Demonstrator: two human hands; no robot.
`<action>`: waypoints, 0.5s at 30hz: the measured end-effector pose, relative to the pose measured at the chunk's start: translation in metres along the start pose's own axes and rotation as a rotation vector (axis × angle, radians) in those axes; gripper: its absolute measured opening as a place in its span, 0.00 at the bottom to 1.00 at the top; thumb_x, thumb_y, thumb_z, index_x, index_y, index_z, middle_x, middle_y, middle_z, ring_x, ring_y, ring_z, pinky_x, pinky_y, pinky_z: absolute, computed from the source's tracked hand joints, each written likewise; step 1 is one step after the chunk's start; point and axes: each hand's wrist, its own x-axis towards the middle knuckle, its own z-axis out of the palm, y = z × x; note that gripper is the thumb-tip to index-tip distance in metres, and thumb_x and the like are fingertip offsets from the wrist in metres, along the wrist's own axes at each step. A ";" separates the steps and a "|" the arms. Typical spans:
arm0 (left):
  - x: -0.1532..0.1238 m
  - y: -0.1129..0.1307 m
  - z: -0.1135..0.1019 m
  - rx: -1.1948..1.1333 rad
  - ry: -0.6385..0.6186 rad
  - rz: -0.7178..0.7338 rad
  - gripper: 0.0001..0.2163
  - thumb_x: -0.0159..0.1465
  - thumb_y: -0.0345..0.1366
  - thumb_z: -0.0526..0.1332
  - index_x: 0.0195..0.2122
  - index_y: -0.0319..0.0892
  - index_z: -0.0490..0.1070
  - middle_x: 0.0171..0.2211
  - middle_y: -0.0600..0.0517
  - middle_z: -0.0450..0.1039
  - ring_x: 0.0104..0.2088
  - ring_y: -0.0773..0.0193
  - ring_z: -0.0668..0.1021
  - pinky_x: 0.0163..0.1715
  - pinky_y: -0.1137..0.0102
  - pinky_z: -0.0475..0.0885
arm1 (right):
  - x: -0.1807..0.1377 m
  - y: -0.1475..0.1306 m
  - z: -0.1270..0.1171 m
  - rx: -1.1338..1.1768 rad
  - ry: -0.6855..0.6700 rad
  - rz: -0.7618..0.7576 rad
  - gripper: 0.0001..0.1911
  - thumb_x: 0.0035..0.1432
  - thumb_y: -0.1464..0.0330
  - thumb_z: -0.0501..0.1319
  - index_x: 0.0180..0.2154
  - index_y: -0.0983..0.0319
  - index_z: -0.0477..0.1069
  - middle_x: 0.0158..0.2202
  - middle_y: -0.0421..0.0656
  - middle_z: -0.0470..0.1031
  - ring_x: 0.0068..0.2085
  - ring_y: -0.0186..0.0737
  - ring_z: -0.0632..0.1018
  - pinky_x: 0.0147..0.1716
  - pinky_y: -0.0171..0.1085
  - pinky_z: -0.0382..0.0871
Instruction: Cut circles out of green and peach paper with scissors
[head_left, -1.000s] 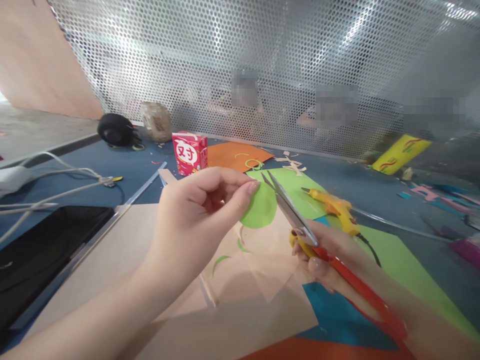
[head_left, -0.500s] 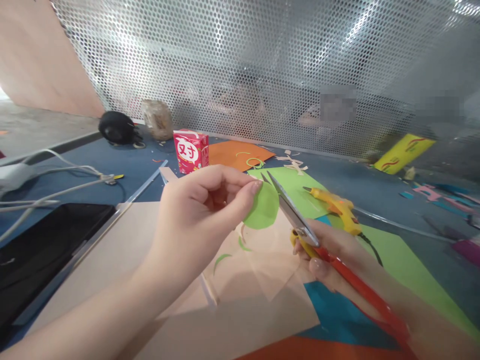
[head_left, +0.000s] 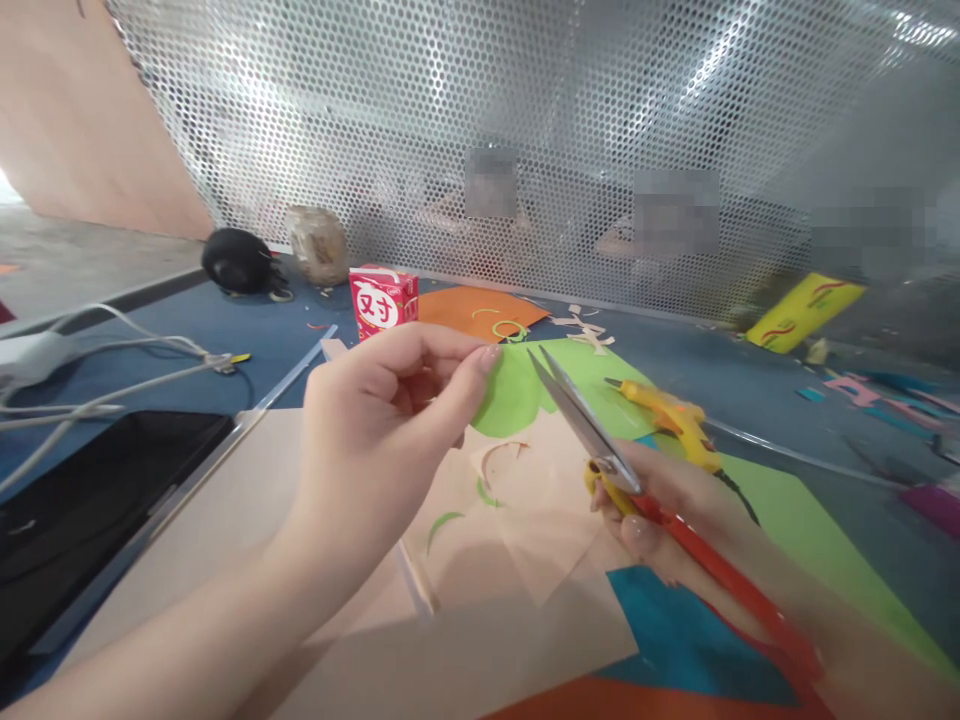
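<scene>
My left hand [head_left: 382,430] pinches a small round piece of light green paper [head_left: 510,398] between thumb and fingers, held up above the table. My right hand [head_left: 660,510] grips red and yellow scissors [head_left: 600,450], whose steel blades point up and left beside the green piece, just apart from its right edge. Under both hands lie peach paper sheets [head_left: 480,560] with curled green and peach offcuts on them.
A yellow glue gun [head_left: 667,415] rests on a large green sheet [head_left: 787,510]. Behind are orange paper [head_left: 465,308], a red carton [head_left: 382,302] and a perforated metal screen [head_left: 480,130] with people beyond. A black tablet [head_left: 82,500] and white cables [head_left: 97,370] lie left.
My left hand has turned the green piece and drawn it slightly left, away from the blades. The scissors have stayed almost still.
</scene>
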 end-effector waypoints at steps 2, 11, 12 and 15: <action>-0.001 0.000 0.000 0.004 -0.008 0.002 0.05 0.58 0.36 0.66 0.25 0.47 0.75 0.16 0.60 0.68 0.14 0.75 0.65 0.11 0.78 0.60 | 0.001 0.001 0.000 -0.004 0.003 -0.011 0.27 0.53 0.43 0.58 0.26 0.58 0.56 0.25 0.38 0.61 0.25 0.34 0.63 0.23 0.35 0.58; 0.002 0.002 -0.003 -0.025 -0.003 0.019 0.05 0.58 0.37 0.66 0.27 0.45 0.76 0.17 0.61 0.70 0.15 0.78 0.66 0.12 0.83 0.63 | 0.001 0.008 -0.004 0.010 0.013 0.000 0.25 0.54 0.44 0.59 0.30 0.59 0.61 0.26 0.37 0.61 0.24 0.32 0.61 0.20 0.32 0.54; 0.002 0.003 -0.004 -0.030 -0.012 0.020 0.04 0.58 0.36 0.66 0.27 0.45 0.76 0.18 0.61 0.70 0.16 0.79 0.67 0.13 0.84 0.63 | 0.000 0.008 -0.004 0.004 0.005 0.004 0.25 0.54 0.44 0.59 0.30 0.59 0.61 0.26 0.37 0.61 0.24 0.32 0.61 0.20 0.32 0.54; -0.001 0.002 -0.005 -0.059 -0.061 0.012 0.04 0.58 0.34 0.67 0.27 0.44 0.76 0.18 0.61 0.71 0.16 0.79 0.68 0.13 0.84 0.64 | 0.000 0.008 -0.006 -0.002 -0.039 0.008 0.25 0.55 0.43 0.57 0.29 0.58 0.60 0.27 0.39 0.61 0.24 0.33 0.61 0.18 0.31 0.54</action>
